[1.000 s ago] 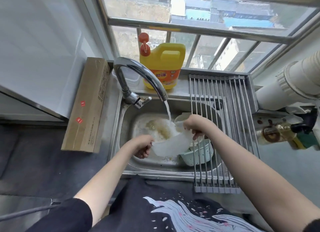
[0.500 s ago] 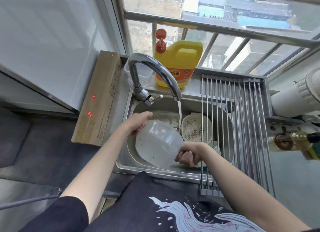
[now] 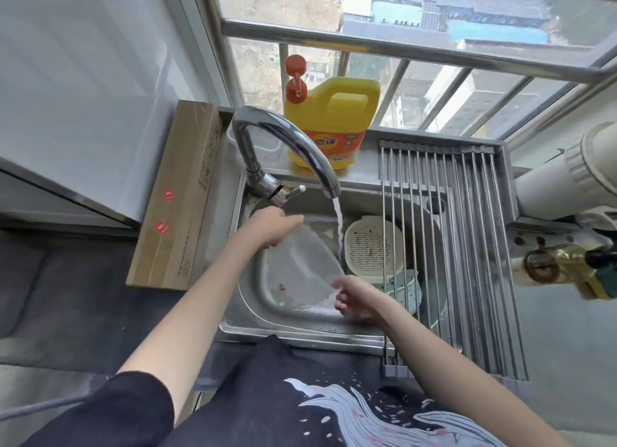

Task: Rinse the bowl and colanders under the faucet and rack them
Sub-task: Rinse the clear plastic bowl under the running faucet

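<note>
Rinsing the clear bowl under the faucet

My left hand and right hand are gripping opposite rims, tilting it so water is sheeting off.

Home kitchen, sink corner by a window. Evidence: stainless sink w/ chrome faucet running, roll-up drying rack laid across the basin, yellow pump jug of dish soap on the sill, colanders in the basin, oil bottle at right, barred window looking down on apt blocks.
</note>
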The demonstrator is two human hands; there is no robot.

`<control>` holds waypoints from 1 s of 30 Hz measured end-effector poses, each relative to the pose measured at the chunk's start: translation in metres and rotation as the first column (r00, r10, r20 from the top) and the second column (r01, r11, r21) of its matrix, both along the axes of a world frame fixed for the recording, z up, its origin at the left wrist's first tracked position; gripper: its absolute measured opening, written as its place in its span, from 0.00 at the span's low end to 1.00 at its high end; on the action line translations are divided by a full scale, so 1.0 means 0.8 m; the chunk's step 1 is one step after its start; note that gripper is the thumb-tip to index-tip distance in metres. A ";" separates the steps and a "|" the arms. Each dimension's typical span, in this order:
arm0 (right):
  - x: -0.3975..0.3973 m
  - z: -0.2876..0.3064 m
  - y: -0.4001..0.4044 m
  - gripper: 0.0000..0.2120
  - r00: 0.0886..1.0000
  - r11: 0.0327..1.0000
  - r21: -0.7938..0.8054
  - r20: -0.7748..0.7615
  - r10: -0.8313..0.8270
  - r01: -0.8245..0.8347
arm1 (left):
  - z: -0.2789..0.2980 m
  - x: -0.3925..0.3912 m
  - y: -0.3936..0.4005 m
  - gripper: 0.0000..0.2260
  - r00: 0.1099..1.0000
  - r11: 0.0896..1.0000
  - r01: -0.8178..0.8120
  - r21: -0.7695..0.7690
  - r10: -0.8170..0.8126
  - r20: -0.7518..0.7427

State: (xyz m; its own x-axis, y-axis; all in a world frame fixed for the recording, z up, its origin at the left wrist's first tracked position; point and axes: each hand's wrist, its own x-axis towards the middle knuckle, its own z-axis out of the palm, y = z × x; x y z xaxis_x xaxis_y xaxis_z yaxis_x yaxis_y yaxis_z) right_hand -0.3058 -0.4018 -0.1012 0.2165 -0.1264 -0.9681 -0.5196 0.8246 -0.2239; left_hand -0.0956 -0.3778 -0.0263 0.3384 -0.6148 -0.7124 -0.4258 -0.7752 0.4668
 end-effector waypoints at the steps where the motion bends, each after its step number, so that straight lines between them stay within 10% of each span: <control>1: 0.002 0.003 -0.002 0.05 1.000 0.988 -0.152 -0.019 0.006 -0.009 | -0.004 0.001 0.010 0.19 0.999 0.999 0.017 0.033 -0.018 0.040; 12: 0.007 0.050 -0.041 0.18 0.992 0.507 -0.856 -0.042 0.121 -0.098 | -0.050 -0.031 0.046 0.16 0.954 0.963 -0.208 0.171 0.238 -0.184; 19: 0.007 0.065 -0.055 0.05 0.995 0.740 -0.667 -0.101 0.024 -0.086 | -0.039 -0.060 0.044 0.17 0.883 0.929 -0.279 0.244 0.348 -0.314; 25: -0.007 0.037 -0.018 0.12 0.946 0.837 -0.444 -0.197 0.256 -0.319 | -0.006 -0.044 0.029 0.15 0.991 0.992 -0.124 0.038 0.121 0.063; 30: 0.001 0.024 0.011 0.15 1.000 0.820 -0.572 -0.015 0.004 -0.012 | 0.011 -0.023 0.023 0.14 0.967 0.995 0.048 -0.085 -0.025 0.252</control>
